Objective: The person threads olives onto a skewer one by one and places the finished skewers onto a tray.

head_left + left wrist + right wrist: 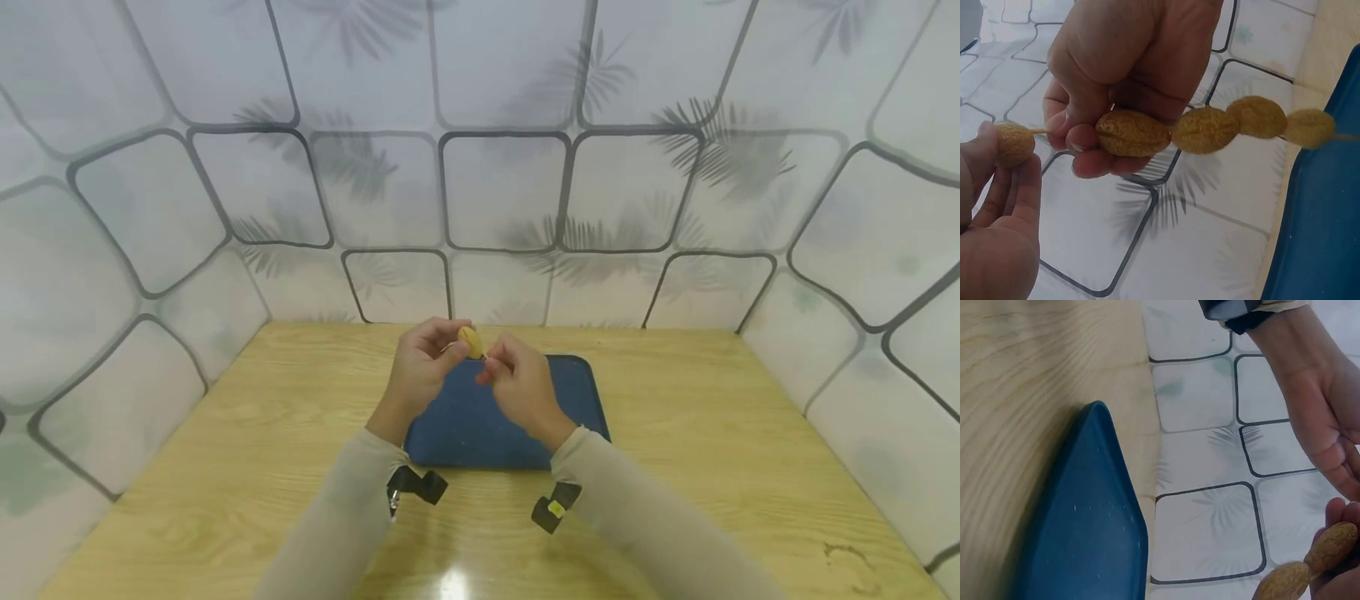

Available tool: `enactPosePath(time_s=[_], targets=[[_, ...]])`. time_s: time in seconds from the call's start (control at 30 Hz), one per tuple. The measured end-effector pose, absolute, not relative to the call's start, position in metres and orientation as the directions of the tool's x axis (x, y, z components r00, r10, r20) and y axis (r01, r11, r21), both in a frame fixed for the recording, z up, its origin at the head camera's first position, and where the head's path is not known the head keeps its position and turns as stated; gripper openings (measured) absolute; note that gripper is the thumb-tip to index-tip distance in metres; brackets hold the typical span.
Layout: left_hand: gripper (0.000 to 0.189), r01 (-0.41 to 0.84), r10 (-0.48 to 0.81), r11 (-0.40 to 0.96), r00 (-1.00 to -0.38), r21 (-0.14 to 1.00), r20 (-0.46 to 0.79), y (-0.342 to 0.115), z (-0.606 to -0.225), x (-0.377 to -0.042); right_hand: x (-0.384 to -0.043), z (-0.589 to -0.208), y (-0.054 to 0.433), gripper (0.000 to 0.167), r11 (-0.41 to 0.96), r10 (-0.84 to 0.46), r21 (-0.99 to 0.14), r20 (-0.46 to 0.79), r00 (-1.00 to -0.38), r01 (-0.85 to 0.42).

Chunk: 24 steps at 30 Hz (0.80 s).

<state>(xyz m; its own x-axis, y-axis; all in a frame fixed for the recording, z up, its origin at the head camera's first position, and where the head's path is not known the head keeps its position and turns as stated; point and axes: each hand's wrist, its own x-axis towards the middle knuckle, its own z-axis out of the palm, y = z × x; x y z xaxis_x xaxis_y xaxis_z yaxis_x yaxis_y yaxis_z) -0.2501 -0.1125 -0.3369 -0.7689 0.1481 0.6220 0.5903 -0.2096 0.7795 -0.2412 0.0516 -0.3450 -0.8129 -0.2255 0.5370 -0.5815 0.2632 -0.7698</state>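
Observation:
High over the tray, a thin skewer (1039,130) carries a string of wrinkled golden-brown oval pieces (1204,129), whose exact kind I cannot tell. My left hand (420,362) holds the end piece (1015,145) between thumb and fingers. Just beyond that piece, the right hand (525,387) pinches the bare stick, with its other fingers (1092,164) against the neighbouring piece. In the left wrist view the remaining pieces trail away from the right hand, and the stick's tip pokes out past the last one. Two of these pieces also show at the right wrist view's lower right corner.
A dark blue rectangular tray (480,433) lies on the light wooden table (697,433) under both hands. Around the table hangs pale cloth (502,192) with grey outlines and leaf prints. Black straps (408,483) circle the sleeves.

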Motion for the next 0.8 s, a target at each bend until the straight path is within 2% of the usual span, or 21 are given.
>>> enactPosePath(time_s=[0.2,0.3,0.4,0.67,0.73,0.8], targets=[[0.047,0.613,0.163,-0.119,-0.764,0.781,0.625,-0.113,-0.33,-0.254,-0.246,-0.35,0.046,0.014,0.155,-0.2,-0.788,0.566,-0.8,-0.596],[0.03,0.612,0.151,-0.068,-0.775,0.788,0.614,-0.112,-0.327,-0.254,-0.248,-0.353,0.044,0.017,0.143,-0.18,-0.798,0.56,-0.808,-0.585],[0.023,0.607,0.133,-0.026,-0.785,0.794,0.605,-0.109,-0.328,-0.252,-0.249,-0.356,0.042,0.023,0.165,-0.145,-0.778,0.589,-0.795,-0.606],[0.022,0.6,0.076,-0.023,-0.797,0.8,0.599,-0.104,-0.337,-0.247,-0.251,-0.36,0.038,0.028,0.268,-0.077,-0.587,0.777,-0.625,-0.764],[0.022,0.603,0.066,-0.037,-0.794,0.797,0.604,-0.103,-0.337,-0.246,-0.251,-0.359,0.038,0.028,0.303,-0.073,-0.559,0.794,-0.604,-0.772],[0.022,0.605,0.062,-0.046,-0.792,0.795,0.607,-0.102,-0.336,-0.246,-0.251,-0.356,0.039,0.027,0.317,-0.09,-0.562,0.784,-0.614,-0.764]])
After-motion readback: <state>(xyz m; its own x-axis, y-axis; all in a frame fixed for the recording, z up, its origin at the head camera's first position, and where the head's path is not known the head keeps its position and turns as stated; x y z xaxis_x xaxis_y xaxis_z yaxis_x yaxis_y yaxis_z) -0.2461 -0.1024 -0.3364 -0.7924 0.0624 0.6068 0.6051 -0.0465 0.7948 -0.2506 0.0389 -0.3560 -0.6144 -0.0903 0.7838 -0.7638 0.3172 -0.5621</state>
